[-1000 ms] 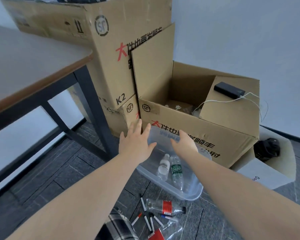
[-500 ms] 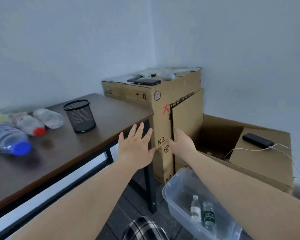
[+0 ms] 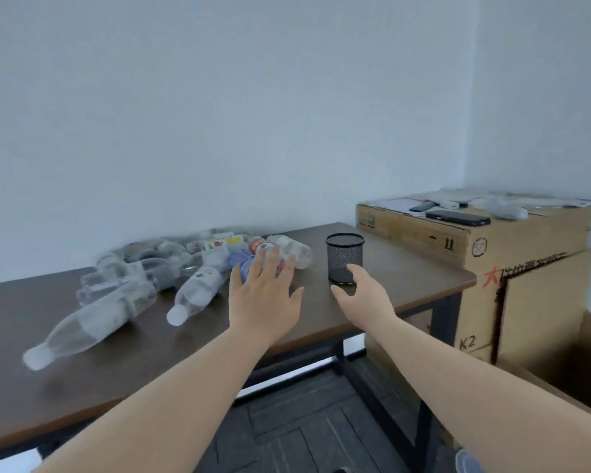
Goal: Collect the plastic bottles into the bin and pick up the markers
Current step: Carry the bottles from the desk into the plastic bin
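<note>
Several clear plastic bottles lie on their sides on the dark wooden table, among them a white-capped bottle, a long bottle at the front left and one at the back. My left hand hovers open over the table, just in front of the bottle pile. My right hand is open beside a black mesh pen cup, its fingers close to the cup's base. No bin or markers are in view.
A stack of cardboard boxes stands right of the table, with a phone and papers on top. An open box flap leans in front. Dark floor shows under the table. White walls close off the back.
My view has swung up and left from the floor bin to the tabletop. Both hands rose from the bin and now reach over the table toward the bottles and the cup.
</note>
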Action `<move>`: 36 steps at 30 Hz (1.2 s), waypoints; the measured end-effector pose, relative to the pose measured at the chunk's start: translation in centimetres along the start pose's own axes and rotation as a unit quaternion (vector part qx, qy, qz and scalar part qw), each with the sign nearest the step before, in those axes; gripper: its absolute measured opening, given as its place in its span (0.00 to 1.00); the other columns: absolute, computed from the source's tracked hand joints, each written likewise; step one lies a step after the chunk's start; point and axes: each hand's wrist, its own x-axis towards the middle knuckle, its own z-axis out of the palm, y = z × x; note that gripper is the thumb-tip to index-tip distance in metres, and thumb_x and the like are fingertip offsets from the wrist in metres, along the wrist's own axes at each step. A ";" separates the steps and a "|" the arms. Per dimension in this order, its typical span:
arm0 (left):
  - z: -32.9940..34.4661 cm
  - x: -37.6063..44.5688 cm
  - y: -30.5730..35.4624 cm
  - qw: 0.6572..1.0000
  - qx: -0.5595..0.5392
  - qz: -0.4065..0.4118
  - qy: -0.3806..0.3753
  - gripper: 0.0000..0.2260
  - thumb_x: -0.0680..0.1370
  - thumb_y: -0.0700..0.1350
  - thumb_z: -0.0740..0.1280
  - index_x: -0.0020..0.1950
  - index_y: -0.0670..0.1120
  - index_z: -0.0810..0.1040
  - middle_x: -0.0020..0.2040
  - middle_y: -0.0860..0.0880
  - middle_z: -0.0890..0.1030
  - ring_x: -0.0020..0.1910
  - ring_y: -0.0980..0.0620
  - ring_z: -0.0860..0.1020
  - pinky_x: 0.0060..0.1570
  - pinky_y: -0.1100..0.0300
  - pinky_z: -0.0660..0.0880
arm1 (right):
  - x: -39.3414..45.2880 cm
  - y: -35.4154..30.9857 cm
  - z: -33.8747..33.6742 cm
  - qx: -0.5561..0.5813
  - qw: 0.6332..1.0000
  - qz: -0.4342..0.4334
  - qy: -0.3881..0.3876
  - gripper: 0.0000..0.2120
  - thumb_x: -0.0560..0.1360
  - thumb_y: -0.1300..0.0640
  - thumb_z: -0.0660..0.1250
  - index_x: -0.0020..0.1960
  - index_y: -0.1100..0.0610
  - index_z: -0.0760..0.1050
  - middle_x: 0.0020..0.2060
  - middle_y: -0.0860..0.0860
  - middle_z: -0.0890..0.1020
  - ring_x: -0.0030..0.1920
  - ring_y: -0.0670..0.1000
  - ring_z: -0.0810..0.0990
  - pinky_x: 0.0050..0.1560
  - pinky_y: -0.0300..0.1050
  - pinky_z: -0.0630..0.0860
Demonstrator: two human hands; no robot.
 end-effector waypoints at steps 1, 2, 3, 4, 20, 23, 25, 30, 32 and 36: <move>-0.3 -0.3 -1.8 1.000 0.007 -0.016 0.004 0.27 0.80 0.60 0.52 0.77 0.56 0.52 0.79 0.51 0.49 0.77 0.50 0.46 0.72 0.43 0.49 | 0.4 -1.2 1.2 -0.002 1.000 -0.009 -0.011 0.29 0.77 0.49 0.63 0.75 0.53 0.58 0.70 0.53 0.69 0.69 0.55 0.69 0.66 0.50 0.67; -0.6 -0.5 -3.5 0.999 0.014 -0.030 0.006 0.26 0.80 0.60 0.51 0.77 0.56 0.51 0.79 0.51 0.48 0.77 0.50 0.47 0.73 0.44 0.49 | 0.8 -2.3 2.4 -0.005 1.000 -0.019 -0.021 0.30 0.77 0.48 0.64 0.75 0.53 0.58 0.70 0.54 0.70 0.69 0.56 0.69 0.66 0.50 0.67; -1.0 -0.7 -5.1 0.999 0.021 -0.045 0.007 0.27 0.79 0.60 0.51 0.77 0.57 0.51 0.79 0.51 0.48 0.77 0.51 0.47 0.73 0.44 0.49 | 1.2 -3.3 3.6 -0.009 0.999 -0.029 -0.030 0.30 0.76 0.48 0.65 0.74 0.53 0.59 0.69 0.55 0.71 0.68 0.56 0.70 0.65 0.50 0.67; -1.2 -0.9 -6.6 0.998 0.029 -0.059 0.008 0.27 0.79 0.61 0.51 0.77 0.57 0.51 0.79 0.52 0.49 0.77 0.51 0.47 0.73 0.45 0.50 | 1.7 -4.3 4.8 -0.015 0.998 -0.039 -0.039 0.29 0.75 0.48 0.65 0.73 0.53 0.60 0.67 0.55 0.72 0.67 0.57 0.71 0.63 0.50 0.68; -0.2 -3.0 -16.2 0.988 0.079 -0.132 -0.030 0.30 0.78 0.63 0.51 0.77 0.56 0.48 0.79 0.51 0.48 0.77 0.51 0.46 0.72 0.46 0.54 | 5.5 -8.2 14.7 -0.066 0.995 -0.071 0.002 0.19 0.76 0.59 0.63 0.66 0.59 0.68 0.58 0.58 0.77 0.56 0.60 0.76 0.53 0.50 0.73; 0.8 -2.9 -16.1 0.987 0.074 -0.137 -0.034 0.29 0.78 0.63 0.51 0.77 0.56 0.49 0.79 0.51 0.48 0.77 0.50 0.47 0.72 0.46 0.55 | 5.0 -8.0 14.5 -0.031 0.993 -0.097 0.051 0.17 0.77 0.60 0.61 0.66 0.60 0.69 0.59 0.58 0.75 0.56 0.60 0.75 0.52 0.50 0.72; 1.5 -2.8 -16.0 0.987 0.064 -0.142 -0.044 0.29 0.78 0.63 0.51 0.77 0.57 0.48 0.79 0.51 0.48 0.77 0.50 0.46 0.72 0.46 0.55 | 4.7 -7.8 14.2 -0.008 0.991 -0.106 0.085 0.17 0.77 0.60 0.61 0.66 0.61 0.69 0.60 0.57 0.74 0.56 0.59 0.75 0.52 0.50 0.71; 3.8 -2.3 -15.9 0.981 0.016 -0.174 -0.086 0.29 0.79 0.62 0.51 0.77 0.59 0.44 0.79 0.52 0.44 0.77 0.44 0.46 0.70 0.43 0.59 | 4.6 -7.3 13.0 0.024 0.987 -0.112 0.114 0.19 0.78 0.60 0.61 0.68 0.60 0.68 0.59 0.56 0.75 0.56 0.58 0.75 0.53 0.50 0.72; 4.7 -2.1 -16.0 0.977 -0.014 -0.180 -0.110 0.31 0.79 0.61 0.54 0.76 0.60 0.41 0.78 0.52 0.42 0.76 0.39 0.50 0.68 0.43 0.63 | 4.6 -7.0 12.6 0.025 0.986 -0.114 0.121 0.18 0.78 0.60 0.62 0.67 0.60 0.69 0.59 0.56 0.75 0.55 0.58 0.76 0.52 0.49 0.72; 6.1 -1.6 -15.9 0.973 -0.061 -0.179 -0.133 0.33 0.79 0.51 0.61 0.77 0.59 0.44 0.78 0.49 0.40 0.68 0.38 0.66 0.61 0.46 0.70 | 4.9 -7.1 11.7 0.041 0.982 -0.114 0.148 0.18 0.78 0.60 0.62 0.67 0.59 0.69 0.60 0.54 0.76 0.56 0.55 0.76 0.53 0.47 0.72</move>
